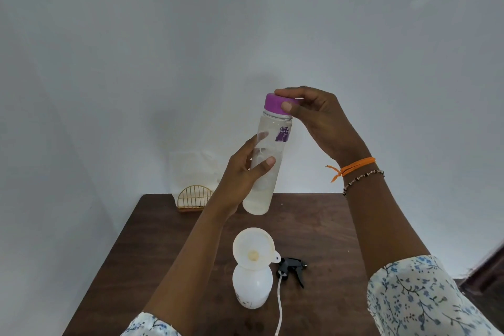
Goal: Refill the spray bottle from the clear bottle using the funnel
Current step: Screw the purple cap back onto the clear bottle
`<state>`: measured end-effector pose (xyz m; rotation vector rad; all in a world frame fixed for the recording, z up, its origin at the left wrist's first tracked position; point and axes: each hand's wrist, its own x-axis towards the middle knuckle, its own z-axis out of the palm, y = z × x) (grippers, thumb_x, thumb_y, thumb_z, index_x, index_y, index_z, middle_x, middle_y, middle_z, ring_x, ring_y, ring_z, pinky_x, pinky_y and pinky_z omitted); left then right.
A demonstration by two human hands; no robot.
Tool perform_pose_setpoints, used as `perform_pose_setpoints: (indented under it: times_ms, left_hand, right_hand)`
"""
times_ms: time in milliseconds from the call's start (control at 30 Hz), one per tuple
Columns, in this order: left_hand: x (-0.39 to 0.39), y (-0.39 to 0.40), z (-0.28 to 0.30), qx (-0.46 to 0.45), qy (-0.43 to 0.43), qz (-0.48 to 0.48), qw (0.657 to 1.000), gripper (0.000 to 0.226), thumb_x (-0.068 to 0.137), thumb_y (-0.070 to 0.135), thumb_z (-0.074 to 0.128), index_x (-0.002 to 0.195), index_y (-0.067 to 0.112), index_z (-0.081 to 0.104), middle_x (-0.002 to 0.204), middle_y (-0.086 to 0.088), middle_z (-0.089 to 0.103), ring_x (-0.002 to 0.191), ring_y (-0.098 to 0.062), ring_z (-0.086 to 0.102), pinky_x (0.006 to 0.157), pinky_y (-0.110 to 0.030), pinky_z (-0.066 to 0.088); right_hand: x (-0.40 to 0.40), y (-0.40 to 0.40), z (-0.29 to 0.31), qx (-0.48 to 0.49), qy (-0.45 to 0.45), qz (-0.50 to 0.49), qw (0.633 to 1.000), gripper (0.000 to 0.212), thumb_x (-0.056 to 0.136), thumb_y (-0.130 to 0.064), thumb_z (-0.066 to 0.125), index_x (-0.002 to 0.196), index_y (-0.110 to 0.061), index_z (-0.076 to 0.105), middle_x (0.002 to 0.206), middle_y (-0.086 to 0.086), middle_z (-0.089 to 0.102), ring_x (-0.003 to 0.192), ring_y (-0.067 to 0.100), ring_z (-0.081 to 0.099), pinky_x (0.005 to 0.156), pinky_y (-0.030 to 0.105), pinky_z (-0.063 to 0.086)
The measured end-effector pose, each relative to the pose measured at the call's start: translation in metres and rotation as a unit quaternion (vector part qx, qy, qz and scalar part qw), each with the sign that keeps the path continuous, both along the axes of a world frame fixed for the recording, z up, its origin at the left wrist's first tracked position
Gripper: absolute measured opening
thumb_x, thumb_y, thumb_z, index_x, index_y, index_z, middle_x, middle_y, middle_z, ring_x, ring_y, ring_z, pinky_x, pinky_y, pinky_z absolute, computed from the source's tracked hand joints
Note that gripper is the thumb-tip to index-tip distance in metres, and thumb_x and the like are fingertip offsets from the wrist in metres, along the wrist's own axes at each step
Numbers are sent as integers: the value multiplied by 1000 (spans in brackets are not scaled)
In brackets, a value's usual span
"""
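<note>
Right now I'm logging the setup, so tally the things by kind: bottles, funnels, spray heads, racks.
Bottles: 2, the clear plastic bottle with purple cap and the white plastic spray bottle
Funnels: 1, the white plastic funnel
Spray heads: 1, the black trigger head
Racks: 1, the gold wire rack
Total: 5

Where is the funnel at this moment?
In the head view, the funnel sits in the neck of the white spray bottle at lower centre of the table, just left of the black sprayer head.
</note>
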<state>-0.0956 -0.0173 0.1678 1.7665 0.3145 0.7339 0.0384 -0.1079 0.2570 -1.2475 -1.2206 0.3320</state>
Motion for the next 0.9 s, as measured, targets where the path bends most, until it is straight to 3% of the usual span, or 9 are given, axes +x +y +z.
perform_pose_setpoints:
  times_ms: [67,133,267,367,467,567,733,833,900]
  left_hand:
    - [2,-2,-1,29,11,25,999,52,82,44,56,130,43,36,141,11,42,115,-5,47,87,-15,43]
    - [3,-4,0,39,16,41,998,58,78,48,53,132,42,34,134,17,42,106,2,47,83,-11,39]
    - [6,-3,0,20,7,48,999,56,84,44,57,134,39,34,134,13,43,103,0,48,93,-28,43]
    - [5,-2,-1,22,6,71,997,48,89,37,56,132,40,35,142,7,42,107,-3,45,94,-29,41]
    - [2,1,-2,-1,0,81,997,52,80,48,55,128,44,37,139,9,43,111,-7,47,92,-30,42]
    - [1,2,-2,-4,4,76,997,48,83,44,57,127,44,37,140,8,43,113,-8,47,96,-34,42]
    - [4,2,-4,-4,4,75,997,45,88,41,56,128,45,36,143,6,42,115,-10,46,96,-33,42]
    - [5,2,-4,10,7,83,996,49,87,42,58,131,43,35,143,8,40,110,-6,46,92,-27,41]
    - [5,2,-5,22,11,89,996,53,86,43,59,133,41,35,142,10,40,106,-3,46,89,-23,40]
  right_hand:
    - [-3,4,0,-23,-23,-78,996,25,74,-19,76,94,-17,63,107,6,64,92,15,61,76,23,49]
    - [-7,6,-1,-51,-51,-120,990,43,69,-31,78,102,-17,55,115,4,56,96,14,56,74,20,48]
    - [-10,2,-4,-55,2,-25,998,39,95,-44,39,127,-22,46,134,0,49,121,11,48,100,29,41]
    - [-8,-2,-4,-50,18,-19,998,42,100,-40,29,128,-17,50,134,4,53,123,15,51,109,33,36]
    - [-10,-6,-1,-20,47,-63,997,35,100,-31,36,120,-10,55,120,9,62,106,17,63,95,27,47]
    - [-9,-3,0,4,57,-126,990,22,98,-16,43,112,-9,58,102,8,66,92,18,64,84,24,48]
    - [-15,5,-5,-66,27,-84,994,34,96,-9,46,129,-15,49,127,5,58,118,15,53,99,25,41]
    - [-17,6,-5,-35,28,-121,992,33,89,-6,58,121,-13,55,119,5,63,105,11,59,82,15,48]
    - [-17,7,-6,-35,6,-140,990,35,85,-11,66,119,-13,56,115,2,62,102,13,60,79,16,49]
